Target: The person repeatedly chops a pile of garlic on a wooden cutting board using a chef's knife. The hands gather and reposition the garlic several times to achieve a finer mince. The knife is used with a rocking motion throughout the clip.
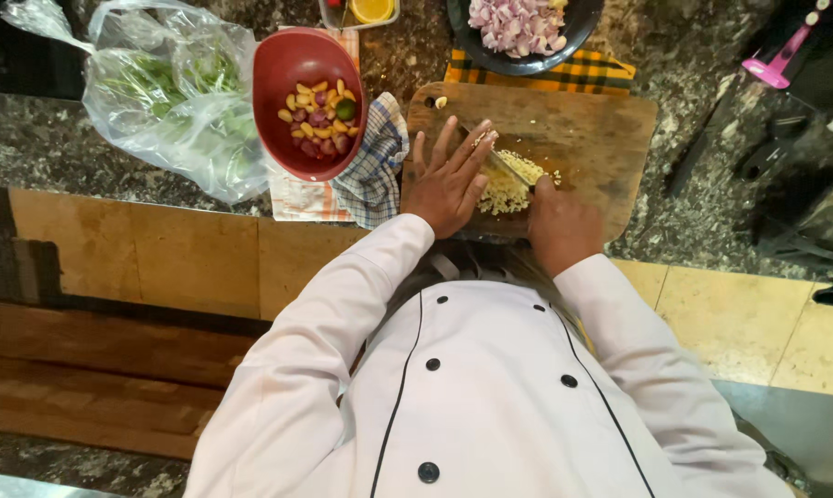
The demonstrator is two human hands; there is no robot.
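My right hand [562, 224] grips the handle of a knife [507, 167] whose blade lies across a pile of finely chopped pale garlic [507, 189] on a wooden cutting board [593, 132]. My left hand [448, 179] lies flat with fingers spread, its fingertips pressing on the top of the blade near the tip. Both white chef-jacket sleeves reach up from the bottom of the view.
A red bowl [280, 65] of peeled garlic cloves and small red shallots sits left of the board on a checked cloth [376, 166]. A clear plastic bag of greens [172, 101] lies far left. A dark bowl of peeled shallots [519, 26] stands behind the board. The counter is dark granite.
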